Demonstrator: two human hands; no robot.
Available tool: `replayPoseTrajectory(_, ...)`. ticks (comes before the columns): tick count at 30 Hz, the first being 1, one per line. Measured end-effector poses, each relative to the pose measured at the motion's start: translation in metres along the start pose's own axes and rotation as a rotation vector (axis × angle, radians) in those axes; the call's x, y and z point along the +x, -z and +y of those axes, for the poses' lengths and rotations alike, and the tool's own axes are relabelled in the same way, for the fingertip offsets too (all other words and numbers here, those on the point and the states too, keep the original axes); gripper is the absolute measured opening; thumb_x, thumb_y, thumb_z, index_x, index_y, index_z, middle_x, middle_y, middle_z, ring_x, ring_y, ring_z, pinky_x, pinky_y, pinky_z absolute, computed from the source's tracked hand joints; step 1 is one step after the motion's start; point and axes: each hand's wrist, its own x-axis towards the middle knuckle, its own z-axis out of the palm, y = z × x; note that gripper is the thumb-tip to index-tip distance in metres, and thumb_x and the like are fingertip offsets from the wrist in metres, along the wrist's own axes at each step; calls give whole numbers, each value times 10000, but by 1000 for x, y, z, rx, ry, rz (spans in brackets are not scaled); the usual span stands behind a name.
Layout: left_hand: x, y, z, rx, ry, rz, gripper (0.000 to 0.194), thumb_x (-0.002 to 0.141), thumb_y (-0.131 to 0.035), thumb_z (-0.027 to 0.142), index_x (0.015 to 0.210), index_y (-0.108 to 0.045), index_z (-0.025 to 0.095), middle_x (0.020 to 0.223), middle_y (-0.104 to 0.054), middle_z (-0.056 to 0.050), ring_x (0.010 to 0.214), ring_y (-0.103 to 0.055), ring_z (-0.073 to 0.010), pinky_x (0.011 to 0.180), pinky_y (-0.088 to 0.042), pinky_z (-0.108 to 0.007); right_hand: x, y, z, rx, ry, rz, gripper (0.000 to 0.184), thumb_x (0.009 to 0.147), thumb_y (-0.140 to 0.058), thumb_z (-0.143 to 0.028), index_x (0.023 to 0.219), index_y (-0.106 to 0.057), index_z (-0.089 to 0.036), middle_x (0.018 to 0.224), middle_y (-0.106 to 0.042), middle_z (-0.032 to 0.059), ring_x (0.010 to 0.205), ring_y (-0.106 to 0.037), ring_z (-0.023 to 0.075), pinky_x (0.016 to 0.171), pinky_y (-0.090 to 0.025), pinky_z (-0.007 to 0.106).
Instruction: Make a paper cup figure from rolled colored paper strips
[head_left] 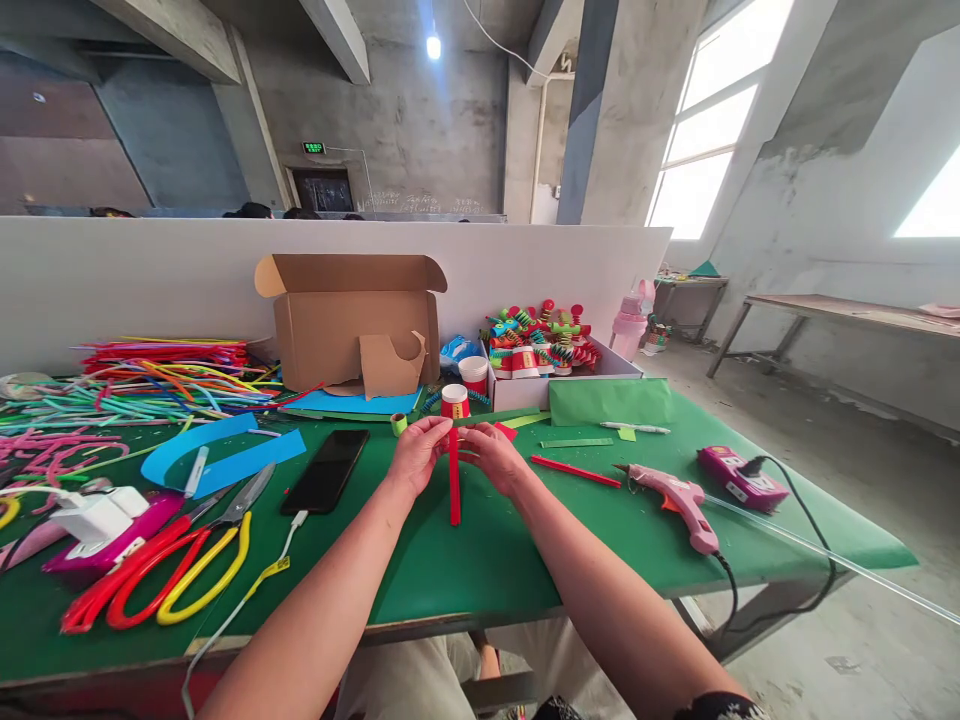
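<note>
In front of me a red paper strip (pixel 454 485) hangs upright, its top end pinched by the thumb and fingers of my left hand (pixel 418 452). A green paper strip (pixel 501 417) crosses at that top end and runs off to the right. My right hand (pixel 493 455) is closed at the crossing, its fingertips on the green strip; the exact grip is partly hidden. Just beyond my fingers stands a red and white paper cup (pixel 455 400). A small green paper roll (pixel 399 425) lies beside my left hand.
Scissors (pixel 217 545), a phone (pixel 328 470) and pipe cleaners (pixel 172 365) lie left. A cardboard box (pixel 360 320) and a white box (pixel 525 393) of paper figures stand behind. Right are a red strip (pixel 576 471), pen (pixel 636 427), glue gun (pixel 679 495) and purple power block (pixel 742 478).
</note>
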Motion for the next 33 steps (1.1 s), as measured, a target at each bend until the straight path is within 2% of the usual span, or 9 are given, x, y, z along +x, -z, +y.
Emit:
replayPoseTrajectory(5, 0, -3, -5, -16, -28, 7, 327, 461, -893, 288, 643, -667, 137, 535, -612, 22, 464, -486, -62, 475, -383, -200, 2, -3, 6, 14, 0, 85, 282, 623, -823, -361, 709, -612, -193, 667, -679, -4, 652, -649, 139, 696, -505, 272)
replayPoseTrajectory(10, 5, 3, -4, -83, -65, 76, 298, 529, -866, 268, 697, -652, 146, 538, -590, 41, 478, -521, -71, 497, -427, -208, 1, 4, -1, 104, -139, -111, 143, 804, -665, -325, 839, -628, -192, 724, -720, 20, 630, -673, 160, 739, -535, 316)
replayPoseTrajectory(13, 8, 6, -2, -116, -70, 113, 253, 594, -831, 243, 723, -634, 150, 617, -655, 9, 505, -573, -81, 517, -461, -211, 1, 11, -7, 243, -128, -127, 144, 865, -595, -319, 881, -628, -179, 760, -729, 40, 673, -685, 163, 789, -540, 333)
replayPoseTrajectory(15, 9, 6, -1, -132, -72, 122, 225, 625, -811, 224, 724, -622, 154, 630, -664, 6, 515, -587, -81, 530, -475, -209, 1, 12, -7, 246, -47, -60, 140, 795, -687, -284, 873, -634, -181, 774, -724, 28, 673, -669, 146, 799, -532, 318)
replayPoseTrajectory(18, 7, 4, -3, -142, -66, 108, 226, 623, -811, 216, 705, -609, 161, 605, -649, 18, 547, -606, -90, 560, -488, -215, 3, 7, 0, 97, 116, 41, 278, 611, -836, -263, 812, -659, -188, 749, -693, -4, 649, -603, 121, 723, -500, 277)
replayPoseTrajectory(21, 4, 0, -7, -126, -58, 65, 252, 583, -835, 236, 701, -625, 164, 623, -650, 21, 559, -589, -91, 563, -475, -227, 5, 0, 8, -44, 248, 128, 329, 554, -860, -365, 785, -692, -203, 689, -646, -28, 611, -516, 107, 628, -437, 255)
replayPoseTrajectory(26, -1, -6, -12, -66, -52, -8, 298, 516, -873, 284, 663, -643, 164, 612, -616, 34, 548, -525, -80, 556, -436, -233, 8, 1, 8, -129, 214, 266, 387, 533, -815, -553, 624, -683, -200, 589, -602, -10, 552, -446, 114, 579, -400, 278)
replayPoseTrajectory(29, -3, -7, -11, -25, -57, -25, 325, 483, -886, 320, 632, -643, 165, 572, -578, 47, 548, -505, -77, 563, -427, -229, 7, 2, 6, -90, 203, 260, 391, 522, -813, -563, 621, -700, -203, 638, -639, 5, 559, -458, 113, 587, -411, 278)
replayPoseTrajectory(33, -4, -8, -10, 37, -74, -26, 349, 447, -898, 335, 610, -645, 157, 588, -599, 38, 548, -497, -70, 571, -422, -225, 7, 2, 8, -98, 190, 268, 391, 501, -832, -547, 559, -688, -188, 539, -587, -7, 541, -460, 114, 593, -414, 281)
